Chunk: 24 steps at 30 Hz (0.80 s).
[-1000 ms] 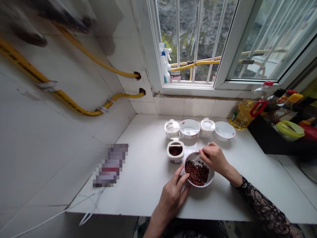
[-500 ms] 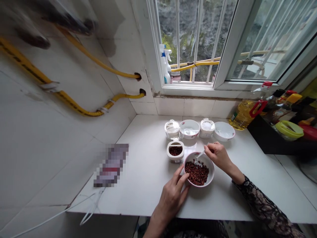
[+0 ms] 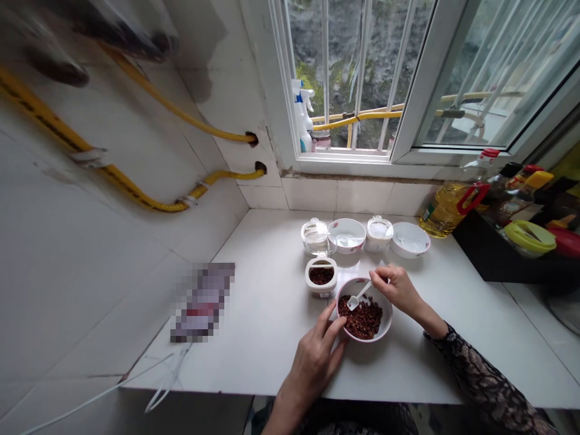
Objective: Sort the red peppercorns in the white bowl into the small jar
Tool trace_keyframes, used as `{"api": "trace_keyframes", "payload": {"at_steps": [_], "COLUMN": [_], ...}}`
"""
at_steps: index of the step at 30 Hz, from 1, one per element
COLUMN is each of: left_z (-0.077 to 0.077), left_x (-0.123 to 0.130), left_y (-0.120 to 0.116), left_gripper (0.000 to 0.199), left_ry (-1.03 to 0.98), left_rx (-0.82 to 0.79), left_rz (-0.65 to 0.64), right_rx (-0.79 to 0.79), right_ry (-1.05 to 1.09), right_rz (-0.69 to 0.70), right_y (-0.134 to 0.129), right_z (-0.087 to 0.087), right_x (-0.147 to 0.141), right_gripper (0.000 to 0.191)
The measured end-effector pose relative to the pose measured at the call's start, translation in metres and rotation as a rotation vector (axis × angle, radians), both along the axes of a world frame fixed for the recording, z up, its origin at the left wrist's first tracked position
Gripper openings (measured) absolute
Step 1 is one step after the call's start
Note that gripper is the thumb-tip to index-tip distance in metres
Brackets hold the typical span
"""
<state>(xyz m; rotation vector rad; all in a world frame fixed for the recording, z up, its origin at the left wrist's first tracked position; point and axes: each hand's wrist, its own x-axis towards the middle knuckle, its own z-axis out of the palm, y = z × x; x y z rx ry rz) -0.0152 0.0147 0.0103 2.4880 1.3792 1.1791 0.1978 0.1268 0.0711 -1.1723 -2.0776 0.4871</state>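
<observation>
The right hand (image 3: 393,289) has its grip closed on a small white spoon (image 3: 354,301), its scoop over the dark red peppercorns (image 3: 364,319) in the bowl (image 3: 386,325). Left of that bowl, the left hand (image 3: 316,353) steadies its rim, fingers spread, on the white desk (image 3: 254,338).

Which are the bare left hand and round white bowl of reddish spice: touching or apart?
Touching: in the head view, the left hand laps a fingertip over the rim of the bowl.
</observation>
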Motion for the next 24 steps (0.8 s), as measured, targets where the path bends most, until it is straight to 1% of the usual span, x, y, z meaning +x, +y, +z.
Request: {"api": "trace_keyframes", "payload": {"at_steps": [6,10,12,16,20,24], "left_z": [-0.0004,-0.0002,0.0000,0.0006,0.0007,0.0000], "left_x": [-0.0001,0.0001,0.0002,0.0000,-0.0001,0.0000], "left_y": [0.0002,0.0005,0.0004,-0.0002,-0.0005,-0.0002], "left_gripper": [0.033,0.034,0.035,0.036,0.033,0.032], "left_ry": [-0.002,-0.009,-0.014,-0.008,-0.008,0.000], "left_rx": [-0.005,-0.011,-0.005,-0.019,-0.013,-0.007], "left_rz": [-0.001,-0.008,-0.006,-0.005,-0.008,-0.002], "right_rx": [0.126,0.113,0.058,-0.113,-0.230,-0.379], "right_ry": [-0.069,-0.055,-0.027,0.048,0.108,0.220], "right_rz": [0.010,0.010,0.018,0.024,0.013,-0.017], "right_y": [-0.0027,-0.0035,-0.0035,-0.0038,-0.0043,-0.0020], "right_z": [-0.0047,-0.0038,-0.0025,0.0008,0.0042,0.0039], "right_x": [-0.0048,-0.0054,-0.0051,-0.0048,-0.0049,-0.0033], "right_gripper": [0.047,0.047,0.048,0.049,0.048,0.049]}}
